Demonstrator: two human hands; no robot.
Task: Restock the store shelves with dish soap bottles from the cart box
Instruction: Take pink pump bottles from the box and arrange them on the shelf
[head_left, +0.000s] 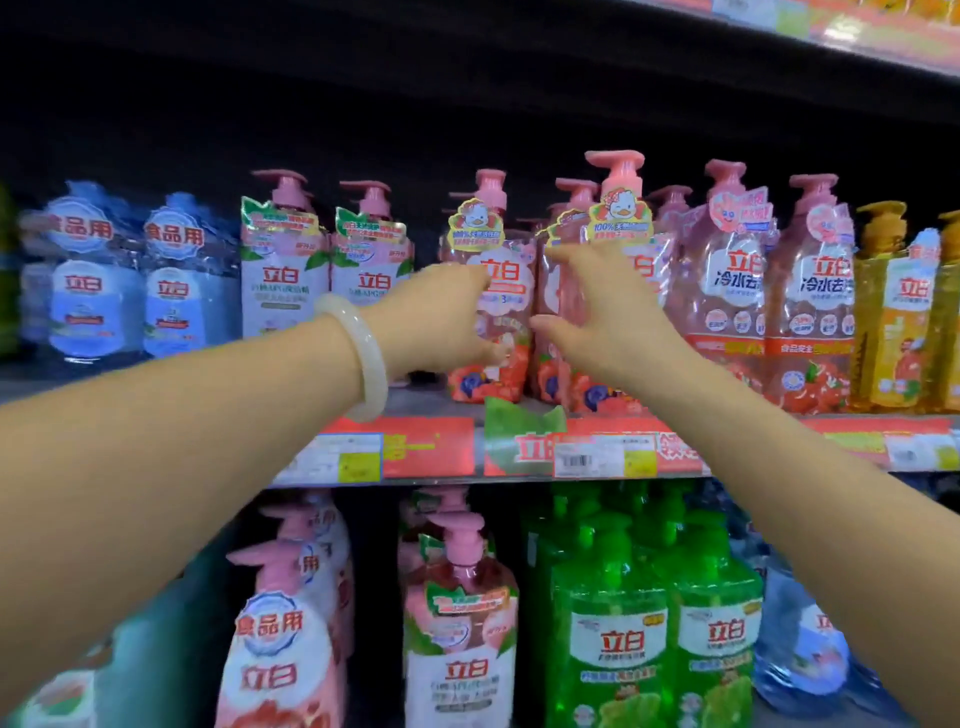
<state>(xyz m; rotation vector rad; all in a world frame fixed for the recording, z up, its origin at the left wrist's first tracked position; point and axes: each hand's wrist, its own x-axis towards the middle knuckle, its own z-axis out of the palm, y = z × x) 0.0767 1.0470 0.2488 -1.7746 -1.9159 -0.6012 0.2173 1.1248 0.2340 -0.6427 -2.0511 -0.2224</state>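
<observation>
step: placing/aligning phase, my read. Both hands up at the mid shelf, on the pink strawberry-label pump bottles w/ duck tags. Cart box not in view.
L hand: fingers spread and curved, thumb low; wraps the left side of the left pink bottle. Looks like contact, but motion blur, so can't tell how firm. White bangle on wrist.
R hand: fingers fanned wide, curved onto the front of the right pink bottle; thumb low by its lower left edge. More a cupping/steadying hold than a clamp.
bottles: both upright on shelf near front edge, just beside each other; same-type bottles behind.
next: prob. push both back flush, labels forward, w/o tipping neighbours. Then let go, back to box for more.
risk: tall pump tops, tight row, easy to knock one over.
</observation>
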